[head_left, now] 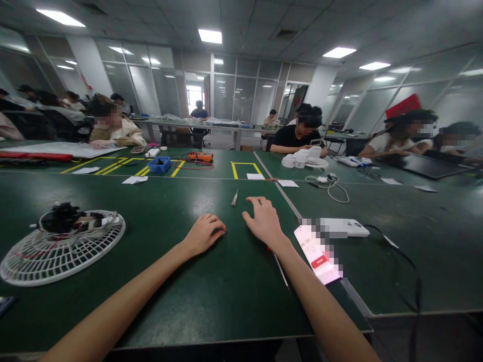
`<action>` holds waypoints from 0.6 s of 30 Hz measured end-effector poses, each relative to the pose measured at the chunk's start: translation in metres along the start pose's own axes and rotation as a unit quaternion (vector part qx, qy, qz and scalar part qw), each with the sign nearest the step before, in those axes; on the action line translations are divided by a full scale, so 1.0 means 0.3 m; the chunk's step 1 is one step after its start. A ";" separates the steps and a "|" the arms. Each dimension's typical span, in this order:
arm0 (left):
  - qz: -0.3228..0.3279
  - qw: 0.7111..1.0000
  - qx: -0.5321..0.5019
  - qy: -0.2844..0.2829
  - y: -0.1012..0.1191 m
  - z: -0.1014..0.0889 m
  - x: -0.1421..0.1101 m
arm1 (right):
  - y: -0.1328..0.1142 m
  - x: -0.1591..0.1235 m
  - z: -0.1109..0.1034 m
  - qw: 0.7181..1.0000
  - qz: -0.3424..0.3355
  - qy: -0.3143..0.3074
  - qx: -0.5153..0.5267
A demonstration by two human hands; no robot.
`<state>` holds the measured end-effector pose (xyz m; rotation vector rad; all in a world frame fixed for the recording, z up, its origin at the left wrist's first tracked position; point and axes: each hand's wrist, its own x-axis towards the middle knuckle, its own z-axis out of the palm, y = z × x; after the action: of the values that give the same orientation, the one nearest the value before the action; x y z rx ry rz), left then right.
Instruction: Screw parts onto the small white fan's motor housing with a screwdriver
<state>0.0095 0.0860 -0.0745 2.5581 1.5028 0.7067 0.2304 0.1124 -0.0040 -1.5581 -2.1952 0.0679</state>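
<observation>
My left hand (205, 235) rests on the green tabletop (181, 294), its fingers loosely bent and nothing visible in them. To its right, my right hand (264, 219) is held with thumb and fingers apart, and it is empty. Just beyond the fingertips of that hand lies a small screwdriver (234, 199) with a pale handle, touched by neither hand. A thin metal shaft (281, 269) with a bit of red at its far end is partly hidden under my right forearm. Right of that forearm lies a phone (315, 255) with a lit timer screen.
An upturned white fan grille (56, 261) carrying a black motor (58, 217) stands at left. Farther back are a blue bin (159, 165), an orange tool (200, 157) and yellow tape outlines. A white power bank-like box (345, 228) trails a black cable at right. Several people sit around.
</observation>
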 end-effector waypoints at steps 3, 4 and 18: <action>-0.014 0.999 -0.028 -0.010 0.054 0.047 0.048 | -0.030 0.037 0.021 1.000 -0.016 -0.014 -0.001; -0.020 0.999 -0.036 -0.010 0.066 0.058 0.058 | -0.038 0.047 0.036 1.000 -0.020 -0.022 -0.002; 0.009 0.983 -0.077 0.169 0.051 -0.014 0.054 | -0.044 0.068 0.092 0.991 -0.046 0.030 0.125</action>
<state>0.0265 0.0912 -0.0605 2.4286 1.4423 1.2598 0.2027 0.1319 -0.0184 -1.3042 -2.1159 0.2529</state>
